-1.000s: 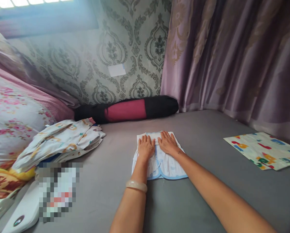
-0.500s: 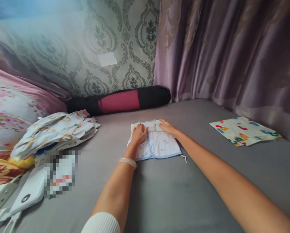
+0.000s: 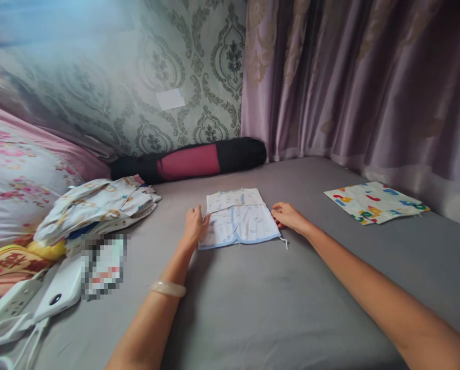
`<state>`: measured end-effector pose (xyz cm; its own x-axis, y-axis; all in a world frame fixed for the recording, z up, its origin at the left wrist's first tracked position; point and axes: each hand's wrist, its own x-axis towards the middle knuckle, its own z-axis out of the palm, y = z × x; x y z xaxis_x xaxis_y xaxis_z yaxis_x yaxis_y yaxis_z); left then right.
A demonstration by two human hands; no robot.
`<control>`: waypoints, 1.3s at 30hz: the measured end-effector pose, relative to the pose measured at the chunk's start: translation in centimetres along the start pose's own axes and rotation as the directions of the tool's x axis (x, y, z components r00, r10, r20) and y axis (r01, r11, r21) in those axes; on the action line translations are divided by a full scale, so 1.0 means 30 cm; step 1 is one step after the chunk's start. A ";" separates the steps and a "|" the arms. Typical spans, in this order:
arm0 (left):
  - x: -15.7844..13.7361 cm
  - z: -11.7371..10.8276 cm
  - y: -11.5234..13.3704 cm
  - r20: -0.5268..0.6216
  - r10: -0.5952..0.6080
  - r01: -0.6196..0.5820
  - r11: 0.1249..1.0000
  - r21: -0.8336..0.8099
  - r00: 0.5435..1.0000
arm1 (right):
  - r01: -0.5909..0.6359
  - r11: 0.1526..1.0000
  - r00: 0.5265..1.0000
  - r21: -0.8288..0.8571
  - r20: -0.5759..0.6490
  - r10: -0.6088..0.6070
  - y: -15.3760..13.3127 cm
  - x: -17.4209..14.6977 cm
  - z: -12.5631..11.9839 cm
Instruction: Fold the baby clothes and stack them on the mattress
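Note:
A small white baby shirt (image 3: pixel 253 223) with pale blue trim and a faint print lies on the grey bed sheet, its upper part folded down toward me. A thin tie hangs off its lower right corner. My left hand (image 3: pixel 195 223), with a pale bangle (image 3: pixel 168 289) on the wrist, rests at the shirt's left edge, thumb apart from the fingers. At the right edge is my right hand (image 3: pixel 289 217), its fingers loosely bent and the fingertips by the cloth. Neither hand visibly grips the shirt.
Folded printed clothes (image 3: pixel 99 208) are piled at the left, near a floral pillow (image 3: pixel 18 180). A white power bank (image 3: pixel 60 288) and a power strip (image 3: pixel 12 306) with cables lie closer. Another folded patterned cloth (image 3: pixel 374 200) lies right. A black and red roll (image 3: pixel 191 160) lies along the wall.
Both hands have left the top of the shirt and moved apart, down to its left and right sides. The shirt's folded upper part is now uncovered.

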<state>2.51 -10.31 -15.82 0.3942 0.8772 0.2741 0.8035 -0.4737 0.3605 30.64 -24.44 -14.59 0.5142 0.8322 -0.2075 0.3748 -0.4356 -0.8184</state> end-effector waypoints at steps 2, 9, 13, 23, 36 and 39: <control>-0.036 -0.029 -0.003 0.055 -0.089 0.092 0.995 -0.042 0.994 | 0.030 0.995 1.000 -0.096 -0.001 -0.030 0.012 -0.028 0.000; -0.173 -0.097 0.022 0.159 -0.164 0.198 0.951 -0.236 0.974 | 0.157 0.987 0.948 -0.024 0.284 -0.143 0.030 -0.117 -0.042; -0.217 -0.132 0.024 0.308 -0.092 0.217 0.889 -0.402 0.947 | 0.170 0.985 0.888 -0.038 0.439 -0.136 0.033 -0.144 -0.088; -0.225 -0.197 0.007 0.489 0.024 0.311 0.743 -0.592 0.872 | 0.372 0.922 0.820 -0.105 0.502 -0.274 0.051 -0.143 -0.128; -0.205 -0.144 -0.011 0.126 0.146 -0.097 0.938 -0.334 0.981 | 0.661 0.653 0.746 -0.370 0.225 -0.627 0.043 -0.116 -0.067; -0.181 -0.136 -0.007 -0.020 0.135 -0.135 0.943 -0.303 0.991 | 0.656 0.650 0.737 -0.383 0.139 -0.662 0.036 -0.093 -0.060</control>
<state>-1.60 -15.29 -13.73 0.4901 0.8033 0.3385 0.5696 -0.5891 0.5731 30.99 -27.85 -13.93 0.0239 0.9491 0.3141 0.8767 0.1311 -0.4629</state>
